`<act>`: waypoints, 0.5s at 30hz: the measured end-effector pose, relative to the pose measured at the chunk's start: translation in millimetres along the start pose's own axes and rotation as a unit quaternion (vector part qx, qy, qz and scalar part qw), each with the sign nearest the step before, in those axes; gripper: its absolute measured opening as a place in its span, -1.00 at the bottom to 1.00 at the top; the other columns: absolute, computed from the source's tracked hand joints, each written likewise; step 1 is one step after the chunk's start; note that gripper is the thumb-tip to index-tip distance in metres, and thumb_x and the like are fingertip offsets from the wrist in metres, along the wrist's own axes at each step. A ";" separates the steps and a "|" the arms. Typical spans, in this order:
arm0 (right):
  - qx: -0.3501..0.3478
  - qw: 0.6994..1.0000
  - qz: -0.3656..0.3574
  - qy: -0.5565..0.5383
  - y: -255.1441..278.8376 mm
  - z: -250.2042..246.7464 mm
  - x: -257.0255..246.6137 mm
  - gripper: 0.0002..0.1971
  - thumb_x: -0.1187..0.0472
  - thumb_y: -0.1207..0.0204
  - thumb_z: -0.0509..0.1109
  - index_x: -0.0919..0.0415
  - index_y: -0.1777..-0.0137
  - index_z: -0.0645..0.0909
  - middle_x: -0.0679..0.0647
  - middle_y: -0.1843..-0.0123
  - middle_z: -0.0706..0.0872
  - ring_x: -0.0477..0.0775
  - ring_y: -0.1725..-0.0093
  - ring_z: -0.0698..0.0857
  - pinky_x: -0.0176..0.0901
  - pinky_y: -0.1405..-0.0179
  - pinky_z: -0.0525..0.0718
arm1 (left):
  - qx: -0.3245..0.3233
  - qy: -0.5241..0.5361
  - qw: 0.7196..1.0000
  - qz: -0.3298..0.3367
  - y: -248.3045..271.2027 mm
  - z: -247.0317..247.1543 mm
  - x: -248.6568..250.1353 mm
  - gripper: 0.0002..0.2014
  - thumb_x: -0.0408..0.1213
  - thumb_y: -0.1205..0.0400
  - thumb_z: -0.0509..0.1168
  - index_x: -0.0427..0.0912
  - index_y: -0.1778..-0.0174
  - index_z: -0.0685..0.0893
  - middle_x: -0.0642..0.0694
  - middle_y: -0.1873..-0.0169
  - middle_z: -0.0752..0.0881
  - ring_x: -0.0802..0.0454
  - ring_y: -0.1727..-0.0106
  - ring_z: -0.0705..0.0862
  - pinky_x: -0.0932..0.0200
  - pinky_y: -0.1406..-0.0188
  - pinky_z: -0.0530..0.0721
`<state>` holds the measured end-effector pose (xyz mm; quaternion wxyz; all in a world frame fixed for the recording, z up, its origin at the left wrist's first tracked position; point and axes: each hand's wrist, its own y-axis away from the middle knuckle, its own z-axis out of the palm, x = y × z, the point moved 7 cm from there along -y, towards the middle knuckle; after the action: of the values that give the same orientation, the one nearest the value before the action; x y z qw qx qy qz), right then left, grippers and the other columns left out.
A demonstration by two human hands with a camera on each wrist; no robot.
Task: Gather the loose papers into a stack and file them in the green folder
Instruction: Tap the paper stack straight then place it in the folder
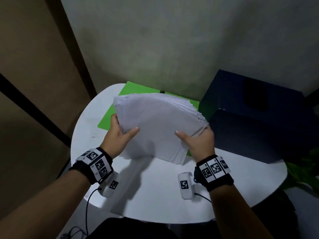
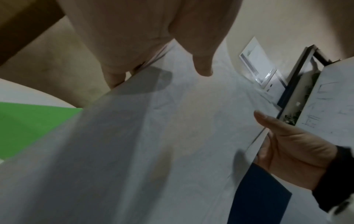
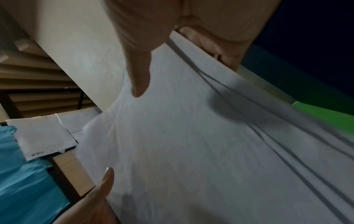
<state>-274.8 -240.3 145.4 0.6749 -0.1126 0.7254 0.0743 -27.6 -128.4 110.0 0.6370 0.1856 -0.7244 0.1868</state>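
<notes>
A thick stack of white papers (image 1: 157, 125) is held tilted above the table, its sheets fanned unevenly along the right and lower edges. My left hand (image 1: 120, 135) grips the stack's left edge, thumb on top and fingers underneath. My right hand (image 1: 195, 140) grips its right edge the same way. The green folder (image 1: 136, 89) lies flat on the table behind and under the stack, mostly hidden by it. In the left wrist view the papers (image 2: 172, 144) fill the frame, with the folder (image 2: 28, 125) at the left. In the right wrist view the thumb lies on the papers (image 3: 191, 144).
The round white table (image 1: 155, 195) has bare surface near me. A dark blue box (image 1: 255, 121) stands at the right, partly on the table. A brown panel (image 1: 34, 83) lies to the left, and green leaves (image 1: 303, 171) show at the far right.
</notes>
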 end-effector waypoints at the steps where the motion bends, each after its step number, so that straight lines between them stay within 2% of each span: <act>1: 0.006 1.000 0.003 0.010 0.3 -1.8 0.3 -0.45 0.46 -0.21 0.69 0.14 -0.19 0.67 -0.07 -0.08 0.78 -0.26 -0.03 0.78 -0.28 -0.13 0.75 | -0.006 0.007 1.000 -0.010 -0.1 0.1 -5.4 -0.46 -0.43 -0.60 0.40 -0.14 -0.39 0.27 0.18 -0.24 0.58 0.48 -0.17 0.64 0.25 -0.24 0.64; 3: 0.026 0.999 0.017 0.018 -0.6 -4.6 2.2 -0.64 0.39 -0.27 0.68 0.07 0.00 0.72 -0.08 0.04 0.82 -0.23 0.07 0.81 0.01 -0.17 0.78 | -0.003 -0.001 1.000 -0.008 -1.7 0.7 -5.1 -0.60 -0.44 -0.63 0.36 -0.18 -0.36 0.46 0.14 -0.17 0.72 0.37 -0.14 0.70 0.27 -0.15 0.67; 4: 0.038 0.999 0.022 0.015 -1.6 -5.0 2.3 -0.73 0.35 -0.33 0.66 0.11 0.03 0.75 -0.02 0.06 0.84 -0.12 0.05 0.83 0.16 -0.18 0.77 | 0.010 -0.014 1.000 -0.001 -2.9 0.7 -1.1 -0.73 -0.43 -0.63 0.37 -0.15 -0.23 0.62 0.18 0.00 0.81 0.39 -0.02 0.74 0.29 -0.02 0.67; 5: 0.050 0.998 0.025 0.007 -1.7 -5.5 2.0 -0.79 0.33 -0.38 0.63 0.18 0.01 0.77 0.06 0.05 0.86 0.01 0.01 0.85 0.24 -0.19 0.75 | 0.031 -0.024 0.999 0.009 -3.5 -1.5 3.1 -0.85 -0.42 -0.62 0.38 -0.09 -0.04 0.72 0.26 0.18 0.83 0.42 0.14 0.75 0.29 0.10 0.66; 6: 0.060 0.998 0.022 -0.012 -1.0 -6.9 1.2 -0.83 0.34 -0.41 0.60 0.24 0.01 0.78 0.11 0.06 0.86 0.10 -0.01 0.85 0.27 -0.19 0.74 | 0.054 -0.029 0.998 0.019 -3.7 -4.2 6.6 -0.87 -0.39 -0.60 0.41 -0.05 0.12 0.76 0.32 0.31 0.82 0.41 0.26 0.73 0.26 0.18 0.66; 7: 0.069 0.997 0.017 -0.031 -0.5 -8.4 -1.9 -0.87 0.35 -0.42 0.59 0.25 0.04 0.79 0.12 0.08 0.87 0.11 0.02 0.85 0.27 -0.18 0.75 | 0.075 -0.023 0.997 0.027 -4.0 -6.8 9.8 -0.88 -0.35 -0.59 0.44 -0.03 0.19 0.77 0.32 0.35 0.81 0.36 0.29 0.73 0.23 0.22 0.68; 9: 0.076 0.996 0.008 -0.044 -0.1 -11.6 -6.7 -0.85 0.37 -0.40 0.60 0.21 0.05 0.79 0.10 0.12 0.86 0.00 0.14 0.84 0.16 -0.13 0.78 | 0.076 0.006 0.997 0.032 -3.3 -8.3 9.9 -0.95 -0.26 -0.56 0.46 -0.04 0.10 0.78 0.23 0.26 0.84 0.20 0.19 0.77 0.16 0.11 0.74; 10: 0.072 0.997 -0.002 -0.032 -0.1 -11.9 -9.0 -0.78 0.36 -0.38 0.62 0.17 -0.01 0.79 0.08 0.08 0.86 -0.04 0.12 0.83 0.11 -0.14 0.77 | 0.053 0.018 0.998 0.026 -3.0 -5.1 6.1 -0.84 -0.24 -0.54 0.45 -0.05 -0.04 0.75 0.17 0.14 0.85 0.15 0.09 0.79 0.16 0.02 0.75; 13: 0.061 0.997 -0.044 0.007 -1.4 -8.8 -20.3 -0.49 0.31 -0.31 0.68 -0.11 -0.21 0.69 -0.07 -0.20 0.78 -0.01 -0.25 0.75 0.03 -0.36 0.66 | -0.029 0.050 0.998 -0.010 -4.2 8.0 -7.4 -0.45 -0.32 -0.53 0.47 -0.14 -0.42 0.46 -0.02 -0.20 0.76 0.17 -0.17 0.76 0.27 -0.14 0.70; 15: 0.080 0.994 -0.073 -0.009 -4.3 -7.5 -34.9 -0.46 0.35 -0.31 0.67 -0.05 -0.26 0.67 -0.19 -0.17 0.77 -0.18 -0.26 0.72 -0.14 -0.33 0.67 | -0.016 0.053 0.998 0.002 -8.2 8.8 -1.2 -0.40 -0.25 -0.50 0.50 -0.14 -0.41 0.40 -0.04 -0.22 0.71 0.20 -0.18 0.74 0.27 -0.17 0.67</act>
<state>-278.7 -244.1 181.0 0.6917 -0.1098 0.7131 -0.0323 -30.9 -139.8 108.0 0.6771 0.1635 -0.6930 0.1858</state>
